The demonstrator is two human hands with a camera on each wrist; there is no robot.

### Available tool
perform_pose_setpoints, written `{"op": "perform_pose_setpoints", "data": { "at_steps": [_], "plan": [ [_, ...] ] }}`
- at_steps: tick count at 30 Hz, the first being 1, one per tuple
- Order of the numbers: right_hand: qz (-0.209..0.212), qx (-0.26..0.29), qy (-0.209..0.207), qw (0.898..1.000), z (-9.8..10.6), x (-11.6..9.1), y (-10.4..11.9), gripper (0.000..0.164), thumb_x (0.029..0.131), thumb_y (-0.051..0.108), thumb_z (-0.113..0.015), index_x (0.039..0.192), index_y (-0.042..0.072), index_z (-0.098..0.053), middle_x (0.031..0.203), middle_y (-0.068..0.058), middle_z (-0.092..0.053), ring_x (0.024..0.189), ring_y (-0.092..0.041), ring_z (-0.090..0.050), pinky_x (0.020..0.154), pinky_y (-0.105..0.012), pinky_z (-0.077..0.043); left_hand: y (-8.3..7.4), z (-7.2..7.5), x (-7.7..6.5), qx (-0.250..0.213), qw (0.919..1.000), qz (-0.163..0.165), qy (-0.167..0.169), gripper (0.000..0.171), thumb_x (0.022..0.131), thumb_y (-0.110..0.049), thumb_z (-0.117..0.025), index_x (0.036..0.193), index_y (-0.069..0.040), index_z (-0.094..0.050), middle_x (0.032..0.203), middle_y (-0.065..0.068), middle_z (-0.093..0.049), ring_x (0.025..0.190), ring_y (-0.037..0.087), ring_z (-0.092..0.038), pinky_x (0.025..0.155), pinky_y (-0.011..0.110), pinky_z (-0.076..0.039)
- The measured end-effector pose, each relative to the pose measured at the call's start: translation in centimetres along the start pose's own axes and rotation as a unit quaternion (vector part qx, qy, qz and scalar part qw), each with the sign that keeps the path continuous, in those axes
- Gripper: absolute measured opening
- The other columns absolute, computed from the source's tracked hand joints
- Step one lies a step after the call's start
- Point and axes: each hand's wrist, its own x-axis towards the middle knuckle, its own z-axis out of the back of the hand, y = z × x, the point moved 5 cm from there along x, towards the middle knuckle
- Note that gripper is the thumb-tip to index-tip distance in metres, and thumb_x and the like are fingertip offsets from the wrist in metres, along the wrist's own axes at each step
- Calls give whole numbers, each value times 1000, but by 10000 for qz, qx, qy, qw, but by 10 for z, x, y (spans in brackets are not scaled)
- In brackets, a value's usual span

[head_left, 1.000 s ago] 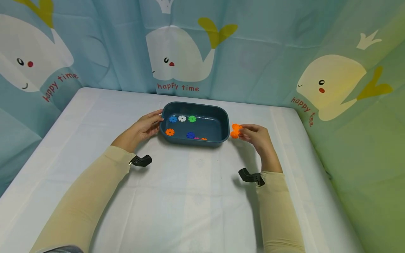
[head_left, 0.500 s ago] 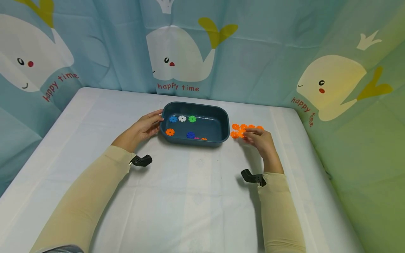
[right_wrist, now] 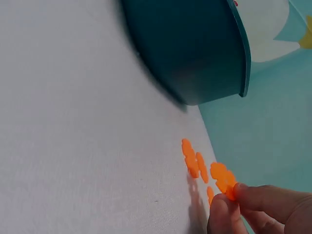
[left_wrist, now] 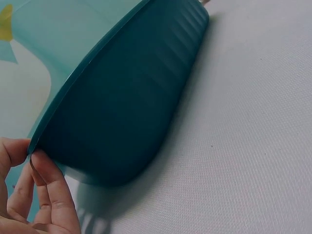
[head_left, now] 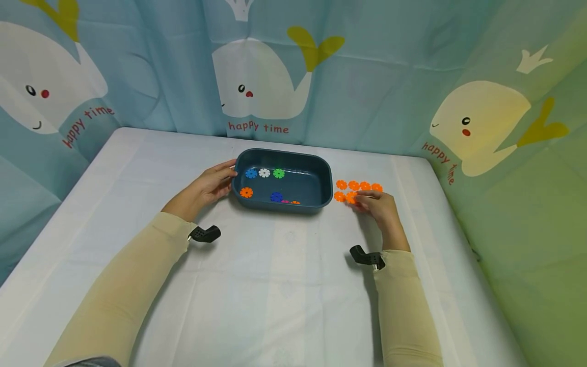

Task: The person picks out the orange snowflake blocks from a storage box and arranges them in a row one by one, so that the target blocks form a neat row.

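Observation:
My left hand (head_left: 213,182) pinches the left rim of a dark teal plastic basin (head_left: 316,208); in the left wrist view the thumb and fingers (left_wrist: 54,187) meet over that rim. Right of the basin, my right hand (head_left: 378,206) holds an orange notched flower-shaped disc (right_wrist: 223,179) between thumb and fingertip. Beyond it, several more orange discs (head_left: 341,184) lie on the table in a back row, and one orange disc (head_left: 340,196) lies in front of them, near the basin. The hand overlaps the right part of this group in the head view.
Inside the basin lie loose discs: a light blue disc (head_left: 250,174), a white disc (head_left: 264,173), a green disc (head_left: 278,174), an orange disc (head_left: 246,192) and a dark blue disc (head_left: 276,197). A white cloth covers the table (head_left: 275,285); a whale-print curtain (head_left: 390,102) stands behind.
My right hand has shifted a little to the right, uncovering more of the back row of orange discs. Its disc now sits in the front row's line. My left hand and the basin stay put.

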Motion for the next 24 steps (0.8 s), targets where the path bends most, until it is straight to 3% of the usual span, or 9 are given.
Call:
{"op": "perform_pose_setpoints", "data": {
  "at_steps": [12, 24],
  "plan": [
    [49, -496, -410, 9979, 4, 8, -4, 36, 93, 7, -65, 123, -12, -61, 73, 8, -66, 64, 0, -66, 69, -18, -56, 1, 0, 2, -48, 10000, 0, 37, 58, 96, -6, -56, 150, -24, -43, 127, 1, -52, 78, 6, -56, 60, 14, -50],
    [-61, -600, -626, 9962, 4, 13, -5, 35, 91, 7, -67, 120, -12, -63, 64, 11, -64, 58, 1, -66, 65, -16, -55, 0, -1, 1, -93, 9999, 9, 78, 59, 96, -5, -57, 150, -24, -43, 131, 1, -52, 79, 6, -57, 61, 14, -50]
  ]
}}
